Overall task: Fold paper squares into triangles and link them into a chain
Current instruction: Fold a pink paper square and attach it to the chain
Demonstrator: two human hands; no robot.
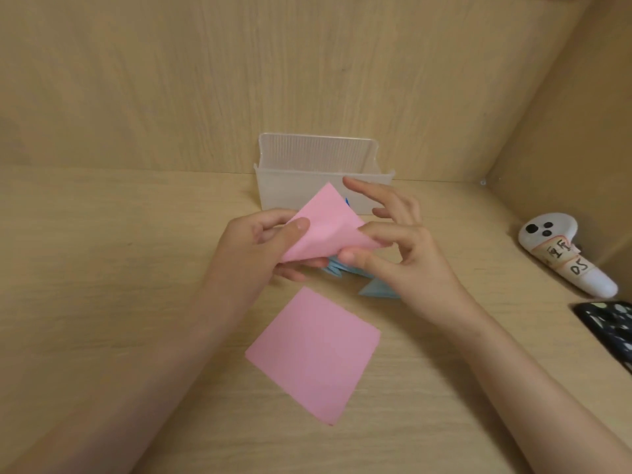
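Observation:
A pink paper sheet (325,227) is lifted above the desk, partly bent over between both hands. My left hand (260,248) pinches its left corner with the thumb on top. My right hand (400,248) pinches its right corner between thumb and a finger, the other fingers spread upward. Under the hands lie folded blue paper triangles (378,289), mostly hidden. A second flat pink square (314,352) lies on the desk nearer to me.
A translucent plastic box (321,159) stands against the back wall behind the hands. A white controller (561,254) with a handwritten label lies at the right, with a dark patterned object (608,328) near the right edge. A wooden side wall closes the right.

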